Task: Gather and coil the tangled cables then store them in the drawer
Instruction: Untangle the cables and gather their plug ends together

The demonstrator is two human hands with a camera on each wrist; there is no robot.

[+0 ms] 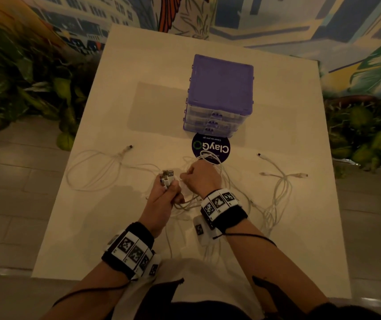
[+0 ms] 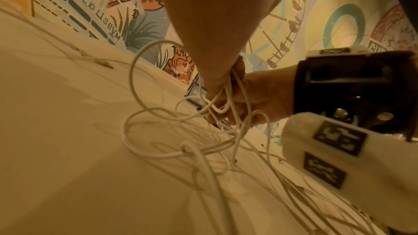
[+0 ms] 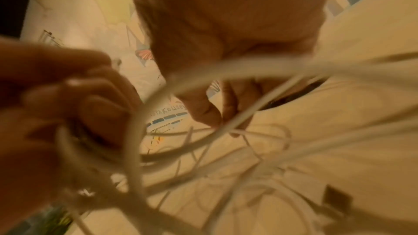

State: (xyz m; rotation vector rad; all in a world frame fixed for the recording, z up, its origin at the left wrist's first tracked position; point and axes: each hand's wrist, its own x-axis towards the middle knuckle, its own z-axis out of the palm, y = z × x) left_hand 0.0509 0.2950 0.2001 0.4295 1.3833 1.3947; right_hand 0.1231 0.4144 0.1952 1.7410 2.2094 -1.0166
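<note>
While both hands (image 1: 185,183) clutch them, thin white cables (image 1: 92,172) sprawl — looped, tangled — across the table (image 1: 277,88).

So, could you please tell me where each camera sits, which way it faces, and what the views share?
Head: worn on the head, looking down at the table, purple drawer unit and both forearms.
Left wrist: faces along the left hand toward the white cables; the right hand shows too.
Right wrist: blurred, along the right hand at the cables; left fingers at left.
All share both hands and the cables.
</note>
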